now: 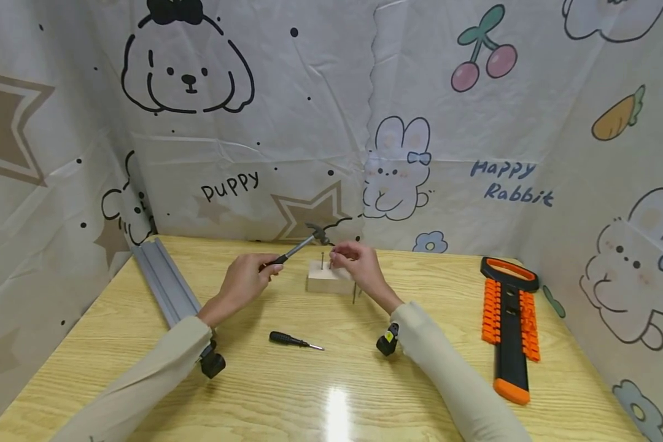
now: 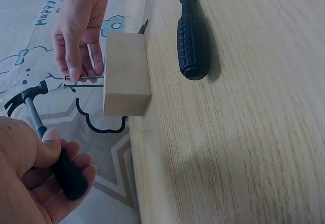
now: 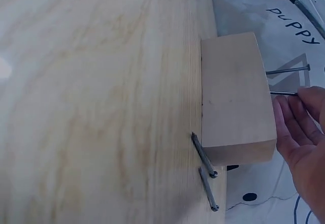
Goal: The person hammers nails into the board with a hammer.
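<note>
My left hand grips the black handle of a claw hammer, its metal head raised above the block's left side in the head view. With thumb and fingers my right hand pinches a nail that stands on top of the pale wooden block. Beside it a second nail stands up from the same face, untouched by either hand. Two loose nails lie on the table at the block's right end.
A black-handled screwdriver lies on the wooden table in front of the block. On the left is a long grey metal rail. A black and orange tool with orange toothed strips lies on the right. Printed fabric hangs behind.
</note>
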The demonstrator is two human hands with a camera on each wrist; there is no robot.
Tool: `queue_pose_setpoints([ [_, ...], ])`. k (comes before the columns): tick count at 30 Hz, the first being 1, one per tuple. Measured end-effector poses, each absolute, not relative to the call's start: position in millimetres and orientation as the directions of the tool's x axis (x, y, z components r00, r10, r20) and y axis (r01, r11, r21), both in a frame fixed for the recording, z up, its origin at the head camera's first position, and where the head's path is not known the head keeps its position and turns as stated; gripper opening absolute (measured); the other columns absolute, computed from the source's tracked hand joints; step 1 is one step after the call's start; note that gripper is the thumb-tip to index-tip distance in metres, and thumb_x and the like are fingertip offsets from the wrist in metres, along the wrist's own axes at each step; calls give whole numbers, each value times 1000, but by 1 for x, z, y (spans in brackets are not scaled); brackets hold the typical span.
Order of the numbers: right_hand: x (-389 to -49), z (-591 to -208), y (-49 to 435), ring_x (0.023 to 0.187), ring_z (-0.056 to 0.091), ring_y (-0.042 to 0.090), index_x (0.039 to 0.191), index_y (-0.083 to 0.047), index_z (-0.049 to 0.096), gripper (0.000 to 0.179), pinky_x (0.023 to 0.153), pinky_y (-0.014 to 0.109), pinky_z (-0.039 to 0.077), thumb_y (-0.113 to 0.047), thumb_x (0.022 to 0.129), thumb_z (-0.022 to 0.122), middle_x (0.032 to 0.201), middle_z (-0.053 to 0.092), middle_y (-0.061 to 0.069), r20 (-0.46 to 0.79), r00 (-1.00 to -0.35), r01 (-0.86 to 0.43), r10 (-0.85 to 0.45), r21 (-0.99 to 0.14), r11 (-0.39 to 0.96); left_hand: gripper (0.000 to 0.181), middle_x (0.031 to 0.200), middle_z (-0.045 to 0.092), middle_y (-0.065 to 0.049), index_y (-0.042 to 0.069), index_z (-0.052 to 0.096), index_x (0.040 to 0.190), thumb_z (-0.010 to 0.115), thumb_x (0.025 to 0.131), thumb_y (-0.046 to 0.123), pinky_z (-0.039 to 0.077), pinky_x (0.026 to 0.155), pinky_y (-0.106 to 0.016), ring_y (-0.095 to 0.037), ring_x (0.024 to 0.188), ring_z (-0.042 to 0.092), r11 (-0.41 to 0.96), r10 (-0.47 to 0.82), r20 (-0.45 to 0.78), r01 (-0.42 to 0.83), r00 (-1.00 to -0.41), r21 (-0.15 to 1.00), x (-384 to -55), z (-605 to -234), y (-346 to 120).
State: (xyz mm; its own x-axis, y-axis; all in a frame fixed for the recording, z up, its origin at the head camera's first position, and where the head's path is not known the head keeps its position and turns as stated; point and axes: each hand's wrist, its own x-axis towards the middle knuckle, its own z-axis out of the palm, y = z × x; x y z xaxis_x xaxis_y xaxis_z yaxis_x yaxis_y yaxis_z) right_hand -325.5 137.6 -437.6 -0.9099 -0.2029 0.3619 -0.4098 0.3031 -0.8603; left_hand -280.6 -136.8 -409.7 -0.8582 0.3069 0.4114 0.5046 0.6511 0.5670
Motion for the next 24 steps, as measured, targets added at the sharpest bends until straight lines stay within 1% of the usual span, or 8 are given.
queue_pose_setpoints([
  [5,-325,-439,135,99,75,29,111,3,75,15,88,36,60,-7,100,71,108,76,18,391,-891,-450,-231,-823,345,23,82,75,-12,-2,76,120,69,102,9,33,48,-24,-11,53,48,654,300,412,500,-860,568,-281,-410,-138],
  [9,-325,-440,132,96,76,31,110,3,75,14,86,34,61,-5,100,71,106,76,18,390,-893,-446,-222,-832,331,22,84,76,-14,-2,77,119,69,102,9,37,49,-24,-10,57,55,641,296,410,498,-863,584,-284,-410,-136],
  [11,-324,-441,131,94,76,32,110,4,74,13,84,33,61,-5,100,71,105,76,19,390,-896,-441,-213,-838,322,21,86,77,-14,-2,77,117,69,102,10,39,51,-24,-10,60,60,632,287,431,507,-856,587,-286,-409,-134],
  [13,-323,-443,130,93,75,30,110,3,74,13,83,30,60,-5,100,70,105,76,18,386,-900,-433,-202,-843,318,22,87,78,-13,-2,77,117,70,102,11,40,52,-25,-11,61,61,630,271,467,522,-842,575,-287,-407,-132],
  [16,-323,-445,130,93,75,28,110,3,74,13,83,28,60,-5,100,71,105,76,17,381,-905,-424,-190,-849,315,25,90,77,-13,-4,75,121,69,102,11,41,54,-26,-12,61,60,627,254,512,543,-821,559,-289,-404,-129],
  [18,-323,-446,130,94,75,27,110,3,74,13,84,26,59,-5,100,71,106,76,18,373,-910,-413,-182,-858,307,26,88,76,-13,-4,74,123,68,102,10,39,54,-26,-13,58,55,630,269,505,546,-820,552,-289,-402,-127],
  [21,-323,-447,130,97,75,32,109,6,74,12,86,26,60,-2,99,71,107,76,21,368,-913,-405,-177,-873,271,21,85,75,-12,-5,77,116,68,102,8,38,54,-26,-12,58,52,651,325,456,546,-829,527,-290,-402,-125],
  [24,-323,-448,129,100,75,37,108,9,73,12,87,26,60,2,98,70,107,75,25,366,-914,-401,-177,-885,236,14,81,74,-10,-3,79,105,69,101,6,38,56,-26,-12,59,51,671,372,412,548,-832,500,-291,-404,-125],
])
